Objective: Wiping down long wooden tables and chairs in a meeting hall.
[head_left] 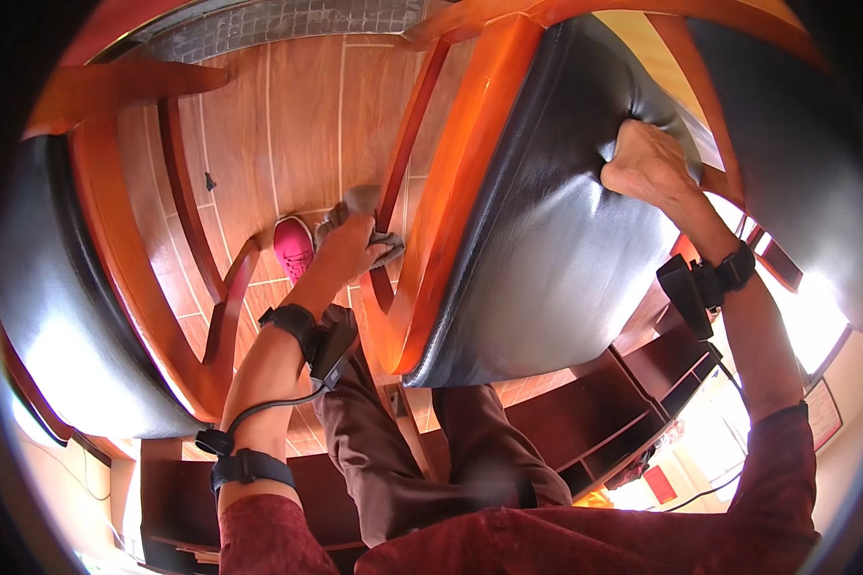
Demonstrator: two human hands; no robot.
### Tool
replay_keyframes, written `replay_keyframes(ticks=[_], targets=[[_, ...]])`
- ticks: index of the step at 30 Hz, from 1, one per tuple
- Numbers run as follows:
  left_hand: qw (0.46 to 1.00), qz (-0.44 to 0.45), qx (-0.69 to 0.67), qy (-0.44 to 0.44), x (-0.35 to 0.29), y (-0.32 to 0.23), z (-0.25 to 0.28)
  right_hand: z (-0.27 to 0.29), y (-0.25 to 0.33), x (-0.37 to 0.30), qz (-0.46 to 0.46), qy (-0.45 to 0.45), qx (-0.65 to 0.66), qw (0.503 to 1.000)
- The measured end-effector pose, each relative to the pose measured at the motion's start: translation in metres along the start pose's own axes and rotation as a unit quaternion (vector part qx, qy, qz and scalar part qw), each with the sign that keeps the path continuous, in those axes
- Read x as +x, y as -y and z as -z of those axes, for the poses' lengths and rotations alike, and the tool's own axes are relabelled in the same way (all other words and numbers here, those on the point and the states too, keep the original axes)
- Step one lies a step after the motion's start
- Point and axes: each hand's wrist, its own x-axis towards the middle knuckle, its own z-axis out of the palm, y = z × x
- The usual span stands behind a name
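A grey cloth point(362, 199) is bunched in my left hand point(348, 251), whose fingers wrap it round a slim orange-brown wooden bar of the chair frame point(470, 182). Part of the cloth hangs out on either side of the bar. My right hand point(650, 165) is curled into a fist and presses down on the chair's black padded seat point(556, 240). The leather dents and creases around its knuckles. The fingertips of this hand are tucked under and hidden. Both forearms wear black straps with small devices.
Another black-padded wooden chair point(77, 278) stands at the left, and a further one point(796, 144) at the upper right. A pink shoe point(294, 247) rests on the wood-look floor point(302, 115). Dark brown shelving point(585, 412) lies behind my legs.
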Motion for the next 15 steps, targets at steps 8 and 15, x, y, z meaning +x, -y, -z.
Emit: replay_keyframes(ticks=[8, 15], targets=[[0.998, -0.030, 0.057, -0.004, 0.013, -0.014, 0.001, -0.008, -0.005, -0.002, -0.013, -0.025, 0.010, 1.000], [0.977, -0.096, -0.002, -0.191, 0.080, -0.028, 0.023, -0.010, -0.003, -0.002, 0.012, -0.059, 0.011, 0.998]])
